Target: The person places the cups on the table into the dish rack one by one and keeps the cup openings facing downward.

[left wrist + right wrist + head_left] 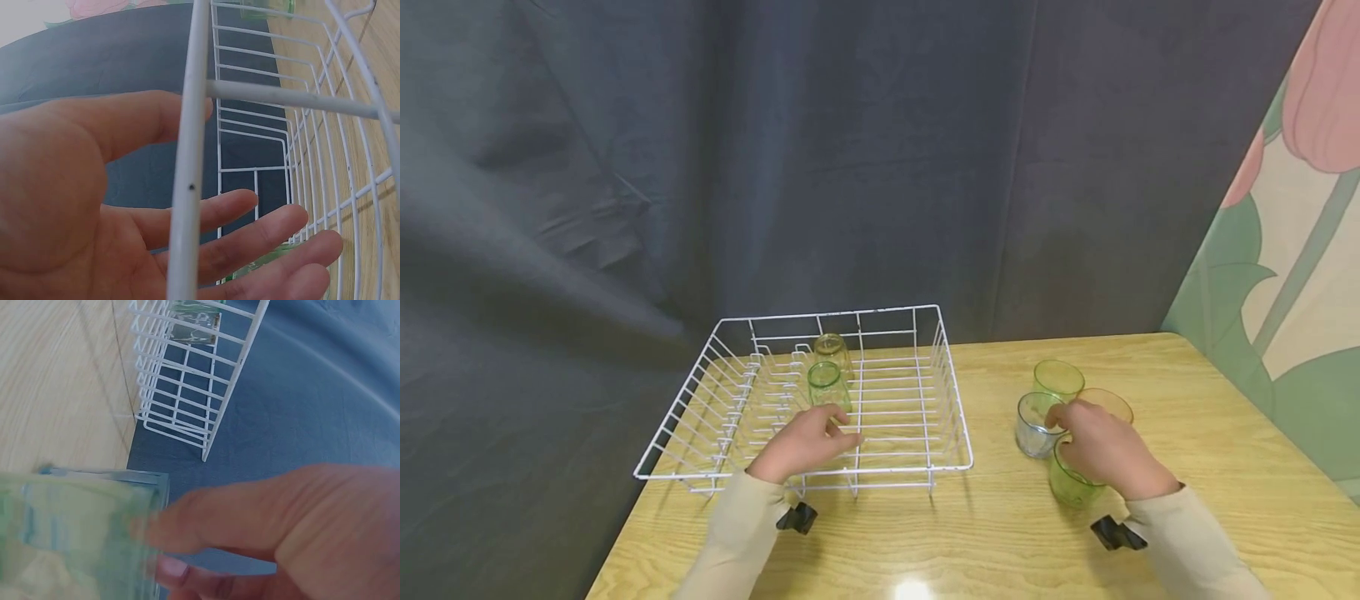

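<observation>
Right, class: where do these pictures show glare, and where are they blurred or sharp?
Head: a white glare patch on the table, at the picture's bottom edge; left wrist: the rack sharp along its near bar; right wrist: the nearest glass blurred.

The rack is white, the frontmost glass green.

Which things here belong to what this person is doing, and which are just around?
Apparently part of the job:
white wire dish rack
inside: green glass tumbler, yellowish glass tumbler
beside it: clear glass tumbler, bright-green glass tumbler, lime glass tumbler, orange-tinted glass tumbler
left hand, right hand

Just surroundings:
dark cloth backdrop
tulip-patterned wall
pale wooden table
</observation>
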`<state>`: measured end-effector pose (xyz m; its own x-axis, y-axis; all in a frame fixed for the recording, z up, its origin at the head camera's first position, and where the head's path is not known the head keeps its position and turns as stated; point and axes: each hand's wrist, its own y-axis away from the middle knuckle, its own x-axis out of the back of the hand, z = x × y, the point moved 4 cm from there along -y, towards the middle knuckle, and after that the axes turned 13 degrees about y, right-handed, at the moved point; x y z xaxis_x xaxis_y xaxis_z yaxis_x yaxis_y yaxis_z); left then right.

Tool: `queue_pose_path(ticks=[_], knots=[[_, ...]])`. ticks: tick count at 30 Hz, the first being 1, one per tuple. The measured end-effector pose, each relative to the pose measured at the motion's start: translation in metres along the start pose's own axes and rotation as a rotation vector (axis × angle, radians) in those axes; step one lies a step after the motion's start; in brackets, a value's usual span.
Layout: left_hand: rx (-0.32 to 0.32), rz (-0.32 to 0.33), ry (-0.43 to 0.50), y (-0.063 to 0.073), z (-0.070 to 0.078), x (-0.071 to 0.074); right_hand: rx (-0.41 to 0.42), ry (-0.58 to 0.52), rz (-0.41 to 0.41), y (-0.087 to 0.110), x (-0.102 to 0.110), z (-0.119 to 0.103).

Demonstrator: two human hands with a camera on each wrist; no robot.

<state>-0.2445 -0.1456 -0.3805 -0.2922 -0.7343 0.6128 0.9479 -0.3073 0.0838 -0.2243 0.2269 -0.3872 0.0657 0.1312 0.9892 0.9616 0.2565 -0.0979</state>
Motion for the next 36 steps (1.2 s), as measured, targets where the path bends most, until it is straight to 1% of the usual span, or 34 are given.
queue_pose_path(ticks=[4, 7, 10, 13, 16, 18, 21, 23, 25, 28, 36], knots=[[0.002, -0.006, 0.009, 0.000, 0.001, -0.002, 0.019, 0.019, 0.010, -0.002, -0.002, -0.001], [0.002, -0.013, 0.012, 0.000, 0.002, -0.003, 0.018, 0.023, 0.015, -0.004, -0.004, -0.002], [-0.005, -0.019, 0.009, 0.000, 0.001, -0.004, 0.006, 0.028, 0.018, -0.006, -0.006, -0.003], [-0.009, -0.024, 0.006, 0.000, 0.001, -0.004, -0.023, 0.028, 0.017, -0.007, -0.009, -0.004], [-0.015, -0.030, 0.006, 0.000, 0.001, -0.005, -0.040, 0.022, 0.042, -0.007, -0.010, -0.006], [-0.014, -0.032, 0.009, 0.000, 0.000, -0.006, -0.024, 0.022, 0.081, -0.007, -0.010, -0.009], [-0.011, -0.036, 0.016, 0.000, 0.000, -0.007, 0.028, 0.026, 0.136, -0.008, -0.012, -0.014], [-0.006, -0.038, 0.020, 0.001, 0.000, -0.008, 0.062, 0.032, 0.149, -0.008, -0.013, -0.017], [-0.008, -0.039, 0.018, 0.001, 0.000, -0.009, 0.076, 0.041, 0.145, -0.009, -0.015, -0.019], [-0.011, -0.045, 0.015, 0.002, 0.001, -0.011, 0.066, 0.053, 0.141, -0.010, -0.018, -0.019], [-0.008, -0.059, 0.012, 0.001, 0.001, -0.012, -0.002, 0.038, 0.150, -0.012, -0.020, -0.020]])
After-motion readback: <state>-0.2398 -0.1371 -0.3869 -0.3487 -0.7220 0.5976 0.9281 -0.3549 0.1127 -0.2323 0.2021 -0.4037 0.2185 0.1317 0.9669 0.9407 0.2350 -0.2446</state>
